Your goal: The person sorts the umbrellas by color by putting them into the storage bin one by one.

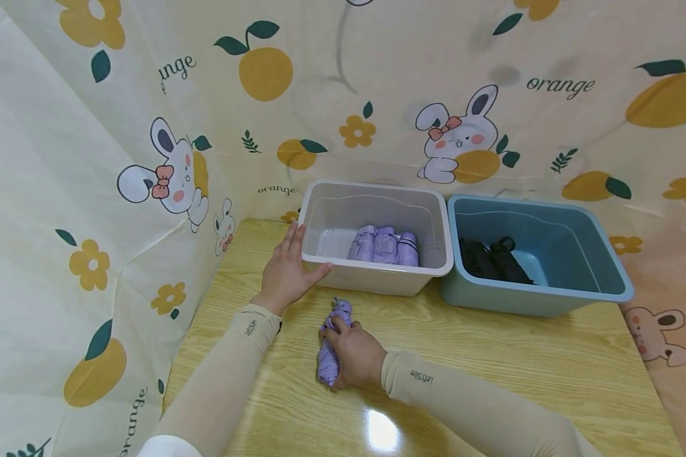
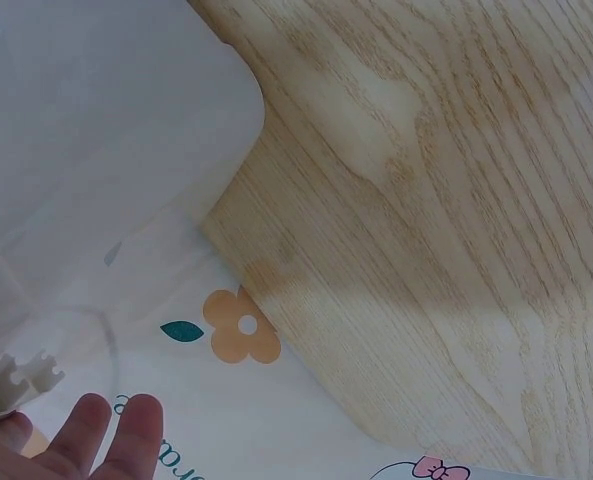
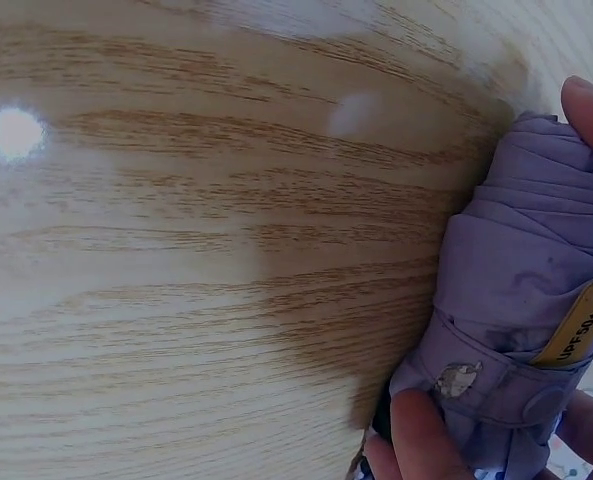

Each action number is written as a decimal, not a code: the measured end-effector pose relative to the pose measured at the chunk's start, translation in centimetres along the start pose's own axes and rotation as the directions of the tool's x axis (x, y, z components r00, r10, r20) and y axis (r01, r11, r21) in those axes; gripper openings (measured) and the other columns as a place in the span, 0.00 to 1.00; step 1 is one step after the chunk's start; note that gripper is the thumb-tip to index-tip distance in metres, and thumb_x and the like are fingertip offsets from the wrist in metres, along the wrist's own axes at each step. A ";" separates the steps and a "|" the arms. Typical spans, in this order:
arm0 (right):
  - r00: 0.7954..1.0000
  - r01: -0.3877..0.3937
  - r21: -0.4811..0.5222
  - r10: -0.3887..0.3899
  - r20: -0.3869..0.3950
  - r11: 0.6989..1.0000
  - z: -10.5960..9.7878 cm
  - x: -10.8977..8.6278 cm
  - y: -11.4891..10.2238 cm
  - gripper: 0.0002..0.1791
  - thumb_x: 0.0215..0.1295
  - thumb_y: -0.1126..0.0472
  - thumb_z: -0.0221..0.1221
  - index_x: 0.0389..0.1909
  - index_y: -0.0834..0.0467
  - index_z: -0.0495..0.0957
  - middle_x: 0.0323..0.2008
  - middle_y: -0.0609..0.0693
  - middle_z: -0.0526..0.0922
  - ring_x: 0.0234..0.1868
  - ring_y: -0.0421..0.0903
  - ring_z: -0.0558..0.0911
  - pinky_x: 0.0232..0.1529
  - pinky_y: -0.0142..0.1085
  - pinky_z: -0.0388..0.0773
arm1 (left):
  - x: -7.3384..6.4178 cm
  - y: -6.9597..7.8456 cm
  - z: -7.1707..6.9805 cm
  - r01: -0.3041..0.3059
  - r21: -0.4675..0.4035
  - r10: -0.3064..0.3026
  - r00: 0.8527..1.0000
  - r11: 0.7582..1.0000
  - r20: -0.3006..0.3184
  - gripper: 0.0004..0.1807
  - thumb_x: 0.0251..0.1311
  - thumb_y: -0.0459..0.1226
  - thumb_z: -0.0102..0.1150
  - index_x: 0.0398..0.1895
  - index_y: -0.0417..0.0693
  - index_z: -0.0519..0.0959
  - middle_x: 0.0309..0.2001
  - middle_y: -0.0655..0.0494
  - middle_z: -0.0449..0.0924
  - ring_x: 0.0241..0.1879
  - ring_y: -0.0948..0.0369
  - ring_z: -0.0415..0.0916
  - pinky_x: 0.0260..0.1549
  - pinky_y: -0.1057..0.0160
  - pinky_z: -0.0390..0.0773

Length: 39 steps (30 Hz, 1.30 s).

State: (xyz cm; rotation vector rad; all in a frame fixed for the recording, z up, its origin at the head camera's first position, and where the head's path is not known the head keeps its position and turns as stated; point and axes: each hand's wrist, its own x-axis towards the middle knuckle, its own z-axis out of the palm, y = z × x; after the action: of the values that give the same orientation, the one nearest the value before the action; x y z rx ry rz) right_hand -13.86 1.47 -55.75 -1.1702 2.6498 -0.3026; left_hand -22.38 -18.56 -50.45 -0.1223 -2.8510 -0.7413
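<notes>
A folded purple umbrella (image 1: 328, 363) lies on the wooden table in front of the white bin (image 1: 371, 279). My right hand (image 1: 359, 355) grips it from its right side. In the right wrist view, fingers curl round the umbrella (image 3: 521, 250), which has a strap with a snap and a yellow UPF50+ tag (image 3: 578, 325). My left hand (image 1: 286, 276) rests at the bin's front left corner, fingers extended along its side and thumb by the front rim. Only some fingertips (image 2: 141, 415) show in the left wrist view. Several purple folded umbrellas (image 1: 385, 245) stand inside the white bin.
A blue bin (image 1: 509, 301) stands right of the white bin, their rims close together. Black folded items, which look like umbrellas (image 1: 491, 261), lie in its left part. Patterned cloth (image 1: 331, 76) hangs behind the table (image 1: 463, 355) and along its left side.
</notes>
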 end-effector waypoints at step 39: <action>1.000 -0.016 0.186 0.018 -0.008 0.982 -11.5 -10.4 1.1 0.54 0.33 0.41 0.80 0.66 0.48 0.69 0.70 0.58 0.61 0.60 0.60 0.72 0.51 0.49 0.78 | 0.0 0.0 -0.1 0.024 0.003 -0.024 0.999 1.000 0.045 0.60 0.54 0.72 0.55 0.81 0.49 0.45 0.81 0.57 0.35 0.70 0.41 0.58 0.53 0.41 0.75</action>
State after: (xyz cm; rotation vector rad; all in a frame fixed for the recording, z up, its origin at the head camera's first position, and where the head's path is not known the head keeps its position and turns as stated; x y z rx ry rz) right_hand -11.17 11.05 -43.83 -1.0884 2.5726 -0.5408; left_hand -22.32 -18.57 -50.34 -0.1059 -2.9010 -0.7485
